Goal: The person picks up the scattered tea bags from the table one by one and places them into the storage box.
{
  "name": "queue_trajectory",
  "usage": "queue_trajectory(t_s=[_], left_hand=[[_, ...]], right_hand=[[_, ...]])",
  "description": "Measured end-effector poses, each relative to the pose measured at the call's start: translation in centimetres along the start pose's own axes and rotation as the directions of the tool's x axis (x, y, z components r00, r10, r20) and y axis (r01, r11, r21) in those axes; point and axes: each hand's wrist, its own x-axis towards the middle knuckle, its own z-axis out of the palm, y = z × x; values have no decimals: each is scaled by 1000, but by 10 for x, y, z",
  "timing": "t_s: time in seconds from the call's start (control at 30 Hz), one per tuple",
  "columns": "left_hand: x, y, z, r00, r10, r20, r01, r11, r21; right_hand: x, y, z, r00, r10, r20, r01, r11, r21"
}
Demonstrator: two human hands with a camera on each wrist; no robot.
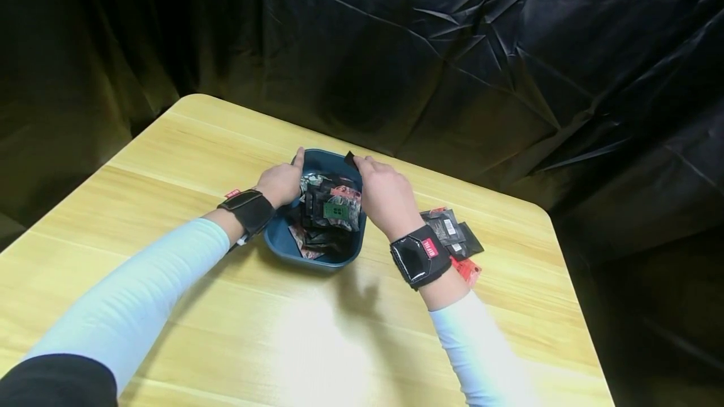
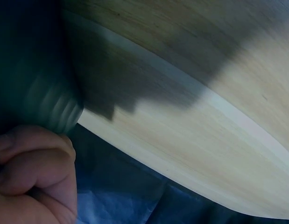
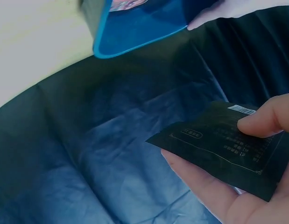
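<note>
A dark blue tub (image 1: 352,257) holds a heap of small packets (image 1: 317,203), mostly black, some with red or green printing. My left hand (image 1: 283,182) grips the tub's left rim, its index finger pointing along the far corner. In the left wrist view the curled fingers (image 2: 37,168) show beside the tub's dark outer wall (image 2: 37,74). Over the tub's right side, my right hand (image 1: 387,196) pinches a black sachet (image 3: 214,140) between thumb and fingers. Pale print and a barcode mark the sachet's face; only one dark corner of it shows in the head view.
Several more packets, black sachets (image 1: 447,228) and a red one (image 1: 468,271), lie on the wooden table (image 1: 226,331) right of the tub, partly behind my right wrist. A black sheet (image 1: 396,49) hangs behind the table's far edge.
</note>
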Motion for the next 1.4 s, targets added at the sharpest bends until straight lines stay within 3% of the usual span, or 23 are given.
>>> queue_trajectory(t_s=[0.1,0.27,0.4,0.57,0.67,0.8,0.9,1.0,1.07,1.2,1.4], left_hand=[[-1,1,0,1000,-3,2,3,1000,-10],[-1,1,-1,1000,-6,3,6,1000,-8],[0,2,-1,1000,-12,2,12,1000,5],[0,1,-2,1000,-21,5,21,1000,10],[-1,1,-3,1000,-18,10,18,1000,7],[-1,1,-2,1000,-18,12,18,1000,7],[0,0,-1,1000,-20,14,20,1000,8],[-1,2,-1,1000,-23,19,23,1000,2],[-1,2,-2,999,-26,22,26,1000,0],[-1,3,-1,999,-34,34,34,999,-5],[-1,2,-1,999,-31,29,32,999,-7]], right_hand=[[2,-3,2,999,-24,34,25,1000,-3],[-2,1,6,980,-38,198,23,997,74],[-11,17,17,962,26,273,-67,987,143],[-20,54,37,937,182,297,-224,968,112],[-27,87,50,902,307,305,-333,942,35],[-39,127,67,824,443,354,-456,889,-50],[-47,146,78,758,495,424,-519,852,-68],[-52,154,86,727,512,458,-542,837,-75],[-54,156,90,735,510,446,-536,841,-79],[-56,156,89,784,483,390,-502,863,-60],[-56,157,72,830,389,401,-443,895,48]])
